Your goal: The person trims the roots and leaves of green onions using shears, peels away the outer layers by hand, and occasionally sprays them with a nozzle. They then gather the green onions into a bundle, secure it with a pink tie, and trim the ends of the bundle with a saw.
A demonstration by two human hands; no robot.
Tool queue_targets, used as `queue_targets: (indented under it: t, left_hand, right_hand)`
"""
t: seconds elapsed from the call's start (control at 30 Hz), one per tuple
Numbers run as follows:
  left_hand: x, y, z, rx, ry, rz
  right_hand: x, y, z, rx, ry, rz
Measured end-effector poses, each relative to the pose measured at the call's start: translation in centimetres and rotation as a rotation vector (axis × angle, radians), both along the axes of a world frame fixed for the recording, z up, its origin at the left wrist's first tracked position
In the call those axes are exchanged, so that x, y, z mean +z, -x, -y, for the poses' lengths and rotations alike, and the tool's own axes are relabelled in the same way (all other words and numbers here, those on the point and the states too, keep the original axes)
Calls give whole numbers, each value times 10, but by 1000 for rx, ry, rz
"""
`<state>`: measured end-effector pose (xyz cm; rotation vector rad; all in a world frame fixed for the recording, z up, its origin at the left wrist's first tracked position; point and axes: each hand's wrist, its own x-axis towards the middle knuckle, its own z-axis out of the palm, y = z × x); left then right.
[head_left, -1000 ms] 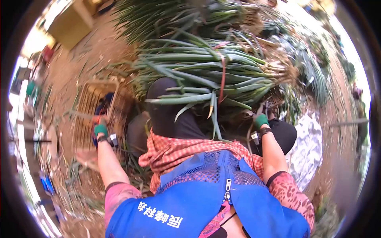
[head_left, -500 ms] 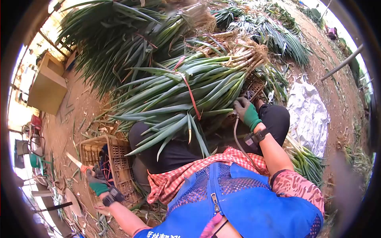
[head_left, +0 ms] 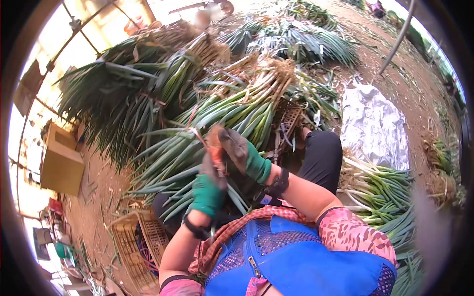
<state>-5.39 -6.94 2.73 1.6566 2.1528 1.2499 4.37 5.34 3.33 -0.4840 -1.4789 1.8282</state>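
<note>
My left hand [head_left: 210,185], in a grey and green work glove, is closed around a blurred orange object [head_left: 216,143] over the tied bundle. My right hand [head_left: 244,155], gloved alike, meets it from the right with its fingers bent together at the orange object; what they grip is hidden. Under both hands, a large bundle of green onions [head_left: 232,111] lies across my lap, roots toward the upper right and leaves toward the lower left. A pinkish-red tie [head_left: 196,134] runs round its leaves, just left of the fingers.
More onion bundles [head_left: 123,93] are piled at the upper left, others [head_left: 306,42] at the back. Loose onions [head_left: 375,192] lie at my right beside a white plastic sheet [head_left: 373,126]. A tan crate [head_left: 129,246] stands at my left, near a yellowish box [head_left: 61,165].
My left hand has come from beside the crate to the bundle, bringing the orange object. My right hand has left the grey hose by my knee and moved left to meet it. The view has shifted.
</note>
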Motion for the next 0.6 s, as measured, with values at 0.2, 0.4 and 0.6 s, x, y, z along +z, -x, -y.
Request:
queue_targets:
  t: [0.2, 0.4, 0.6]
  left_hand:
    - [-25, -76, -35, -249, 247, -170]
    - [9, -43, -66, -774, 520, 208]
    - [-14, 18, -163, -387, 298, -59]
  right_hand:
    - [-56, -43, -29, -240, 238, 66]
    - [-67, -128, -6, -226, 512, 179]
    - [-105, -151, 0, -351, 449, 156]
